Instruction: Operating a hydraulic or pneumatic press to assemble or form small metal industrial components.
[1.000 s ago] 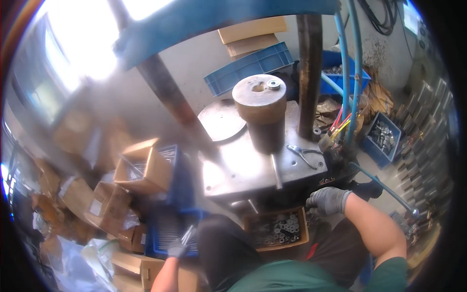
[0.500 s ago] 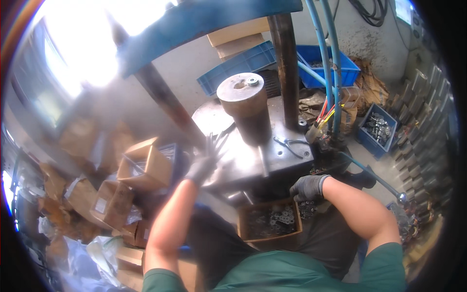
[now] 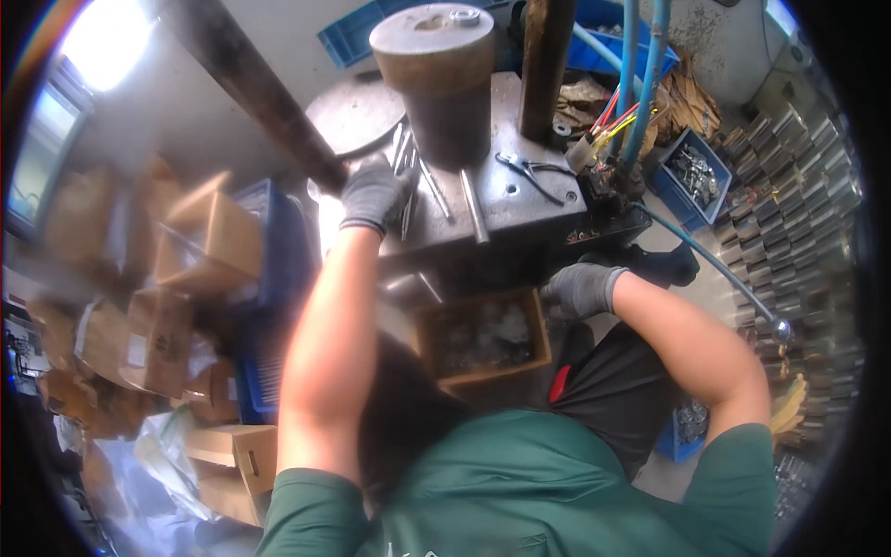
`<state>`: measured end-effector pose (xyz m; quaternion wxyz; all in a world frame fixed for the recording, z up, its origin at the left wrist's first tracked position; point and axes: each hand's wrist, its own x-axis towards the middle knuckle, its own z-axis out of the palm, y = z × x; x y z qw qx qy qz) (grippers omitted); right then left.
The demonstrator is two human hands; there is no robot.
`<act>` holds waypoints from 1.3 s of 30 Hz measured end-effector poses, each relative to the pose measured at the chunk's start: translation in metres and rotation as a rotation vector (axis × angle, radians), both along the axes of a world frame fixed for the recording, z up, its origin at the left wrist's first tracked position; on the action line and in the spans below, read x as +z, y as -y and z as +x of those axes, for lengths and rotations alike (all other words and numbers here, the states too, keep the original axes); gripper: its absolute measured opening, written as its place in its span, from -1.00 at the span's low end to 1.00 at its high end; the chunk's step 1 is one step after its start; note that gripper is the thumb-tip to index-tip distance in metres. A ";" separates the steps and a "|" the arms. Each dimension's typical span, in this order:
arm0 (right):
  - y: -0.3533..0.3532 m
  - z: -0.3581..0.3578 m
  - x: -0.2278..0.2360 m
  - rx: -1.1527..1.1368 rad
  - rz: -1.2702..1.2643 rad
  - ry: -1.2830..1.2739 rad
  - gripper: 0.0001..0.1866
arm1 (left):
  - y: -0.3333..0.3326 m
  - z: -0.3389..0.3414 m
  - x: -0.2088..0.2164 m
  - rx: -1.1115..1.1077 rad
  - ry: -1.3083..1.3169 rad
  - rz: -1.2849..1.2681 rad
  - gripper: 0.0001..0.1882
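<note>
My left hand point(image 3: 374, 193), in a grey glove, is at the left part of the steel machine table point(image 3: 534, 213). Its fingers are closed around several thin metal rods point(image 3: 432, 190), which fan out beside the thick steel cylinder point(image 3: 434, 65). A small metal ring point(image 3: 464, 17) lies on top of that cylinder. My right hand point(image 3: 587, 290), also gloved, is by the right rim of a cardboard box point(image 3: 543, 325) with small metal parts inside. Its fingers curl downward, and whatever they may hold is hidden. Pliers with blue handles point(image 3: 534, 167) and a metal bar point(image 3: 473, 206) lie on the table.
Dark steel posts point(image 3: 251, 93) rise at the table. Cardboard boxes point(image 3: 209, 237) and blue crates stand at left. On the right are blue hoses point(image 3: 640, 93), a lever with a ball end point(image 3: 781, 330), a blue bin of metal parts point(image 3: 694, 181) and stacked metal pieces point(image 3: 789, 204).
My view has tilted lower, so the machine sits higher in the picture. My left hand has reached farther onto the table with the rods. My right hand stays near the box's right rim.
</note>
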<state>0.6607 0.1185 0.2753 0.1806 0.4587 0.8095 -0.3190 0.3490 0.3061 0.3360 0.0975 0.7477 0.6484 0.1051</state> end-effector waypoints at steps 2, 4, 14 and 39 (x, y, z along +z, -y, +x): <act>0.003 -0.006 -0.013 0.055 0.001 0.039 -0.58 | -0.002 -0.001 -0.002 -0.016 -0.030 0.021 -0.29; 0.014 -0.016 -0.035 0.259 -0.046 0.102 -0.55 | -0.004 -0.010 -0.007 -0.009 0.011 0.034 -0.26; 0.045 -0.111 -0.245 0.195 -0.028 0.212 -0.61 | 0.000 -0.036 -0.002 -0.121 0.386 -0.189 -0.43; 0.028 -0.165 -0.298 -0.073 0.356 -0.052 -0.57 | 0.019 -0.060 -0.006 -0.196 0.464 -0.261 -0.40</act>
